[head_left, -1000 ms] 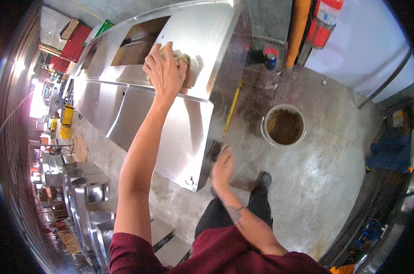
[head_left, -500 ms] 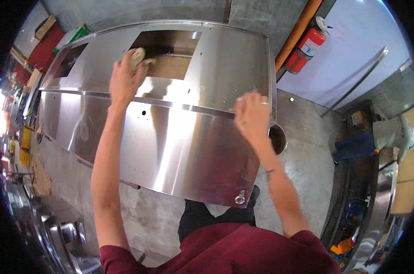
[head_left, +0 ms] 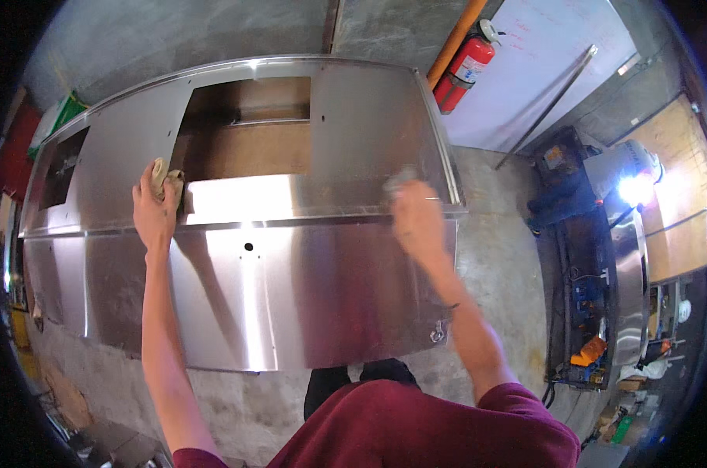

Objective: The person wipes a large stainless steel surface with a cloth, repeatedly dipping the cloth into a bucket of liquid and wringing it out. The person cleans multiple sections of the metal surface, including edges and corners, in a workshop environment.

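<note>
A large stainless steel cabinet with brushed panels lies in front of me. My left hand is closed around a crumpled beige rag, just left of a big rectangular opening in the upper panel. Over the right part of that same panel, my right hand is curled and blurred. Something pale and smeared shows at its fingertips, too indistinct to name. A small round hole sits in the lower panel, and a shiny metal ring lies near its right corner.
Behind the cabinet, a red fire extinguisher stands beside an orange pipe and a white board. Bright light glares near a person in blue trousers at the right. An orange tool lies among clutter there.
My view has shifted, so the cabinet sits lower in it. My left hand has moved with the rag to the left of the opening. The bright glare at the right has appeared.
</note>
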`<state>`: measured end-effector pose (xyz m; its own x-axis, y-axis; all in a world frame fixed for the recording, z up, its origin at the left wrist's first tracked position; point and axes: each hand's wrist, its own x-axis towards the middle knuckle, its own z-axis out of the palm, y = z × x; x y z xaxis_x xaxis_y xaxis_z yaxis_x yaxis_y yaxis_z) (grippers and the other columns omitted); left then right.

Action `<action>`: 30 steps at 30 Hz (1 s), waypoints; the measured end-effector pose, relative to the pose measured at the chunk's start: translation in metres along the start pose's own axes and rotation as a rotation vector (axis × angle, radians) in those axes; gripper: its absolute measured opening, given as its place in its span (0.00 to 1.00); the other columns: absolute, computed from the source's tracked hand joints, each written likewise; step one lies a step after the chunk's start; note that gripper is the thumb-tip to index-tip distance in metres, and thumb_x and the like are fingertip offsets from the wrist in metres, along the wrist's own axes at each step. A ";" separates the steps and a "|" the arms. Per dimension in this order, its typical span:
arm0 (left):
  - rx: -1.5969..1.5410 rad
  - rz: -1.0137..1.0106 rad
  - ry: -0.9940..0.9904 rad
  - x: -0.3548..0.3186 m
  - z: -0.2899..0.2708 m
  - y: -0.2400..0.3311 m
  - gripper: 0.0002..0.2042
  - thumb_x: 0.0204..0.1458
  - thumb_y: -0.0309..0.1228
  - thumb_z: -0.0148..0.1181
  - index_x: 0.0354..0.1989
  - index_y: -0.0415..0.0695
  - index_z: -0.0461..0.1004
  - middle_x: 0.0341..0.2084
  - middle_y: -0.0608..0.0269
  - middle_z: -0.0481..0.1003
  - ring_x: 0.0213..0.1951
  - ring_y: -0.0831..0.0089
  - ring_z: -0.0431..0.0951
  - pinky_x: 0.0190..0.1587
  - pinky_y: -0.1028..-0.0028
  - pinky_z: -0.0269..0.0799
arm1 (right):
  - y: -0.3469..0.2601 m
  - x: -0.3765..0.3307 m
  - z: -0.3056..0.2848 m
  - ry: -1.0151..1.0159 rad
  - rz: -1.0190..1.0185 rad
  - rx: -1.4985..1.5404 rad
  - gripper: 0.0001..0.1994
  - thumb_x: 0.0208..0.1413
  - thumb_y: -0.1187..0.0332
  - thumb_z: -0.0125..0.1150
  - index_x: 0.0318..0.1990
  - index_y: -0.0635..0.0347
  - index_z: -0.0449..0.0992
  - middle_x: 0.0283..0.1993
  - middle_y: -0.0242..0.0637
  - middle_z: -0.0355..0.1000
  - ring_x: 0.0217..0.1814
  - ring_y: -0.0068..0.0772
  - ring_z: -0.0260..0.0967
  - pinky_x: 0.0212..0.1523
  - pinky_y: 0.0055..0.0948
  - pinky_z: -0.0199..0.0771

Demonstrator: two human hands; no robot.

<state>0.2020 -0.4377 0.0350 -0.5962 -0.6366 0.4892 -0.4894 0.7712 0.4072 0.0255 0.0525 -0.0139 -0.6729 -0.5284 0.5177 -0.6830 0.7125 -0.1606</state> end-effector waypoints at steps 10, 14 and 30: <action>0.102 0.012 -0.109 0.009 0.009 -0.004 0.26 0.70 0.45 0.53 0.75 0.57 0.67 0.56 0.47 0.75 0.55 0.44 0.82 0.56 0.50 0.79 | -0.038 0.114 0.059 -0.205 -0.237 0.304 0.24 0.68 0.68 0.51 0.66 0.74 0.72 0.71 0.63 0.67 0.79 0.60 0.60 0.82 0.53 0.52; 0.162 -0.035 -0.122 0.011 0.014 0.000 0.26 0.70 0.44 0.53 0.75 0.56 0.67 0.59 0.49 0.75 0.56 0.45 0.82 0.57 0.50 0.79 | 0.031 0.056 0.006 -0.531 -0.161 0.134 0.28 0.76 0.64 0.41 0.74 0.78 0.61 0.80 0.66 0.55 0.86 0.62 0.47 0.86 0.50 0.42; 0.129 -0.088 -0.095 0.020 0.041 0.004 0.24 0.71 0.41 0.52 0.74 0.53 0.69 0.65 0.49 0.74 0.65 0.48 0.76 0.67 0.52 0.72 | 0.177 0.205 0.079 -0.181 -0.246 -0.231 0.22 0.66 0.66 0.52 0.57 0.79 0.77 0.69 0.65 0.67 0.72 0.64 0.66 0.74 0.60 0.61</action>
<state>0.1624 -0.4467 0.0150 -0.6018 -0.7034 0.3783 -0.6165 0.7102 0.3399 -0.2556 0.0334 -0.0030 -0.5507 -0.7547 0.3566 -0.7620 0.6289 0.1544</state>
